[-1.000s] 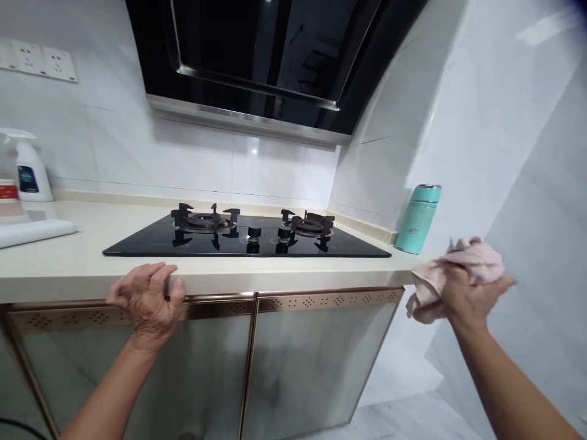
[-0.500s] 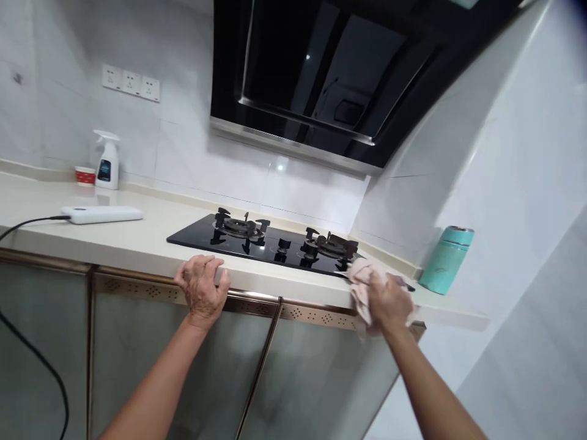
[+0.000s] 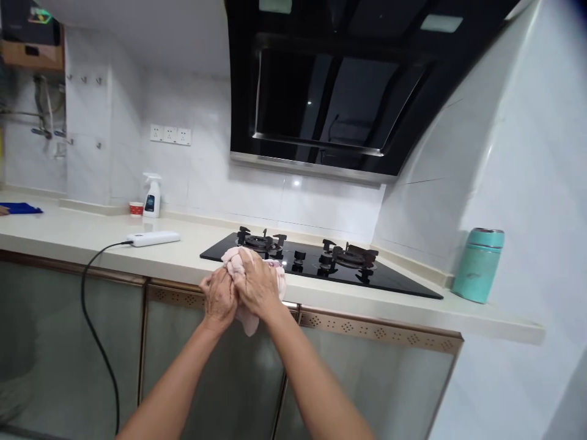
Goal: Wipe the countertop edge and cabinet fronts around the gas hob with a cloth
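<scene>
Seen through the head camera, my right hand (image 3: 258, 284) is clamped on a bunched pink cloth (image 3: 235, 263) at the near edge of the bench (image 3: 367, 299), just in front of the gas hob (image 3: 312, 253). My left hand (image 3: 220, 296) presses alongside it; I can't tell whether its grip holds any cloth. The cloth's lower end dangles over the edge. I judge that a far sweep could snag it on the left pan support (image 3: 259, 243). A leftward swing could hook the hanging black cable (image 3: 95, 335) and drag the white device (image 3: 153, 238) off. On the right, the mint-green flask (image 3: 478, 267) stands where a wide swing could topple it. The strip before the hob is narrow; more room lies left.
</scene>
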The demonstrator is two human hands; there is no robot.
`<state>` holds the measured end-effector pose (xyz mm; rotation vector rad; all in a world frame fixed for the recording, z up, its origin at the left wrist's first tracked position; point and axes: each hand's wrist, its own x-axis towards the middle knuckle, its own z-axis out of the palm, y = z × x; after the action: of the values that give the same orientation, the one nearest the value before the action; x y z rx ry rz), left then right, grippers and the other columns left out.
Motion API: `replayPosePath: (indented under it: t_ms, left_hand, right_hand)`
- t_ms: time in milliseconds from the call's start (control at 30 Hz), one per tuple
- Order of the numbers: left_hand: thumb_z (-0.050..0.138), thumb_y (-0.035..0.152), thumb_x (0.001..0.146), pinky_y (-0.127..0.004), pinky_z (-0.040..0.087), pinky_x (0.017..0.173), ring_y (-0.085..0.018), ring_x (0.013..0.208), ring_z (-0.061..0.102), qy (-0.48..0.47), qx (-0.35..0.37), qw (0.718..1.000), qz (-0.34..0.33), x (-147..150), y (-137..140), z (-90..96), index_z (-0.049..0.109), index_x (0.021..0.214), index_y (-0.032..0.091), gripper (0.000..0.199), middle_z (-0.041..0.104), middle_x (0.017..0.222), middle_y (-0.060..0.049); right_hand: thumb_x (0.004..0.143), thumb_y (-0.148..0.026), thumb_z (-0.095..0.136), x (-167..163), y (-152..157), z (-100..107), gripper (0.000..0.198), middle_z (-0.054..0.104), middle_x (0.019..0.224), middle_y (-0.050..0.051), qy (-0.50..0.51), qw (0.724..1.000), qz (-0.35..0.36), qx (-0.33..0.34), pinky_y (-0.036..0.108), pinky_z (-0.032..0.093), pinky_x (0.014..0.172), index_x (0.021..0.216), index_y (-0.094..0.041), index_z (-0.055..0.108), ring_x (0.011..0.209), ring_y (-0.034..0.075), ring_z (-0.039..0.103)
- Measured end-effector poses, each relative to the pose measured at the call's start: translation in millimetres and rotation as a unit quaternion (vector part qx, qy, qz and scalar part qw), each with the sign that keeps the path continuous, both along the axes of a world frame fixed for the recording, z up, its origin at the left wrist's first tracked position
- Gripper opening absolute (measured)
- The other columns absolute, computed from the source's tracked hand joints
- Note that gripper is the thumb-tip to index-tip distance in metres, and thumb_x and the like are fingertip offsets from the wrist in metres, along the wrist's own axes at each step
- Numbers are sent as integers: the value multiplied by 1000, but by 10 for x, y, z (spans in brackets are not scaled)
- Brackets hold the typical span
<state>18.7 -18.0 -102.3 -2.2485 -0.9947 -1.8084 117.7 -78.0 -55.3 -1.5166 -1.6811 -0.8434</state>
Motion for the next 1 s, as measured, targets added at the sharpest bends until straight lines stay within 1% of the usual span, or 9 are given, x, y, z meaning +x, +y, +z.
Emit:
replayPosePath:
  t_ms: [100, 200, 400, 567, 667, 767, 833, 900, 1000]
  left_hand:
    - [35, 24, 95, -46, 30, 98, -28, 121, 55, 13, 9, 1000, 10, -14, -64, 63, 65, 107, 17, 33, 67, 123, -15]
    - [39, 29, 96, -45, 29, 97, -27, 118, 56, 15, 12, 1000, 14, -27, -124, 117, 66, 109, 19, 32, 68, 121, -12]
    - [39, 31, 97, -44, 28, 96, -26, 119, 56, 27, -4, 1000, 6, -59, -147, 179, 67, 111, 22, 32, 69, 120, -10]
    - [40, 34, 97, -43, 29, 96, -27, 120, 56, 35, -2, 999, 13, -58, -130, 193, 66, 113, 22, 33, 69, 121, -11]
    - [41, 36, 97, -44, 30, 96, -27, 119, 56, 34, 13, 999, 17, -49, -107, 179, 66, 113, 22, 32, 69, 121, -11]
    - [43, 37, 96, -44, 31, 97, -28, 119, 56, 30, 35, 999, 22, -19, -90, 162, 65, 113, 22, 32, 69, 119, -11]
    - [43, 38, 95, -45, 32, 97, -30, 119, 56, 20, 42, 999, 28, 25, -88, 151, 63, 112, 21, 32, 68, 119, -12]
    - [43, 40, 94, -45, 32, 96, -31, 121, 55, 1, 40, 998, 39, 86, -93, 140, 63, 111, 20, 32, 68, 119, -13]
    - [44, 39, 92, -46, 32, 95, -32, 120, 54, -31, 33, 997, 62, 186, -102, 122, 62, 106, 20, 30, 67, 115, -13]
  right_hand:
    - [98, -52, 45, 225, -49, -1, 59, 52, 144, 12, -21, 999, 10, 26, 42, 38, 99, 149, -22, 40, 122, 28, 51]
    - [95, -58, 48, 533, -140, -68, 62, 59, 135, 15, -77, 995, -1, 70, 42, 39, 94, 143, -18, 48, 113, 29, 55]
    - [95, -52, 47, 1355, -521, -225, 56, 65, 125, 16, -121, 976, -49, 174, 41, 41, 92, 136, -15, 53, 106, 28, 58]
    - [92, -46, 43, 2284, -1076, -328, 52, 66, 121, 16, -70, 980, -104, 156, 42, 43, 98, 131, -15, 56, 112, 27, 58]
    - [88, -45, 41, 2889, -1512, -351, 55, 64, 124, 18, -2, 974, -183, 135, 44, 43, 100, 130, -13, 55, 112, 29, 57]
    - [88, -42, 38, 3463, -2009, -287, 56, 61, 125, 19, 68, 958, -263, 88, 45, 41, 100, 133, -13, 53, 114, 30, 55]
    - [92, -42, 34, 3798, -2344, -196, 54, 61, 122, 20, 121, 941, -311, 51, 45, 41, 97, 133, -13, 54, 113, 31, 55]
    - [95, -46, 30, 4067, -2639, -92, 54, 61, 120, 21, 189, 910, -368, 18, 47, 40, 94, 130, -15, 57, 111, 32, 56]
    - [97, -48, 27, 4302, -2901, 11, 53, 60, 122, 25, 259, 859, -440, 13, 60, 34, 97, 122, -17, 62, 113, 37, 56]
